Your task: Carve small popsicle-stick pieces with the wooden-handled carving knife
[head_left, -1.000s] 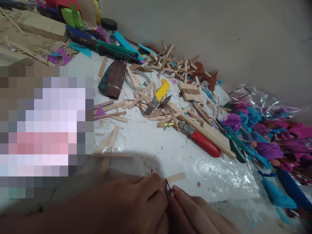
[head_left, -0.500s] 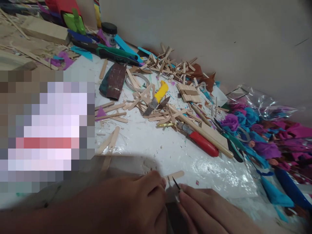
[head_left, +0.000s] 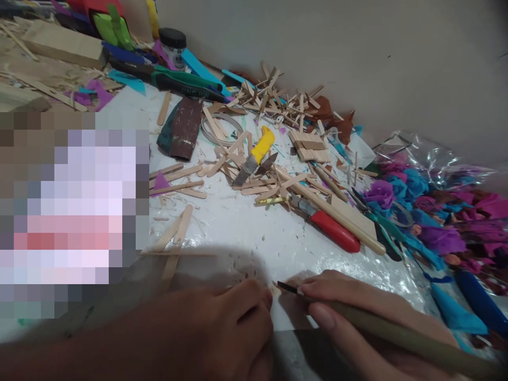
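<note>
My right hand [head_left: 341,312] is wrapped round a craft knife [head_left: 381,323] with a long wooden handle. Its short dark blade points left, just short of my left fingertips. My left hand [head_left: 242,317] is closed low over the white table, fingers curled down. A small pale tip of a wooden craft stick [head_left: 274,289] shows at those fingertips; the rest is hidden under the hand. Straight ahead on the table lie a yellow-handled cutter [head_left: 262,148] and red-handled pliers [head_left: 335,231].
Loose craft sticks [head_left: 273,100] are heaped at the back by the wall. A roll of tape [head_left: 222,129], folded sandpaper [head_left: 182,129] and a black-lidded jar [head_left: 172,47] stand or lie left of them. Colourful paper flowers [head_left: 432,233] fill the right side. A pixelated patch covers the left.
My right hand has shifted right and turned, so the knife's wooden handle now shows. The stick's rounded end no longer shows beyond my left fingers. The left hand stays nearly still.
</note>
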Demonstrator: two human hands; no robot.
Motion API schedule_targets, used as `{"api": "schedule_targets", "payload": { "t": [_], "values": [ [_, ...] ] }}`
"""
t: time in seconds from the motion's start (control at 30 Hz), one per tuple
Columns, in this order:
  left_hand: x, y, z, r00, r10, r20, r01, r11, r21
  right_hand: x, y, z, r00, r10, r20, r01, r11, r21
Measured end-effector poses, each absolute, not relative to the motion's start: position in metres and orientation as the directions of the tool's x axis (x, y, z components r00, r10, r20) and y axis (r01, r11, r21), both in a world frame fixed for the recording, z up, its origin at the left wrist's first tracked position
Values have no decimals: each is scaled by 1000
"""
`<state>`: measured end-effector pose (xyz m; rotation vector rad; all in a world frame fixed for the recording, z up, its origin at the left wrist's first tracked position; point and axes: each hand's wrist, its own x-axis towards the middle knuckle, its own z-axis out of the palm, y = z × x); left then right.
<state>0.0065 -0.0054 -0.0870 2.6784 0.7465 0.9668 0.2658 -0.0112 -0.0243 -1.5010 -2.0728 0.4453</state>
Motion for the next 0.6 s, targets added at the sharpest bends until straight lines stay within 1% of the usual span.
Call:
{"api": "schedule_targets", "payload": {
  "t": [0.1,0.23,0.33,0.5,0.53,0.6],
  "values": [
    [10,-6,-91,610,539,581,409,-842,351,266,-3,-23,-217,967,136,730,253,-635],
    [10,-6,-93,632,497,595,392,-867,309,267,-3,-26,-122,988,98,726,156,-669],
    [8,-7,-91,631,510,585,394,-860,324,269,-4,-30,-122,991,60,714,130,-688],
    [8,-8,-87,638,514,573,403,-857,320,263,-3,-32,-12,999,32,653,32,-757],
    [8,-8,-87,658,499,564,386,-867,316,260,-2,-31,-31,999,23,626,37,-779],
    [8,-7,-85,662,507,552,398,-862,315,255,0,-27,-139,990,-23,554,59,-831]
  ]
}}
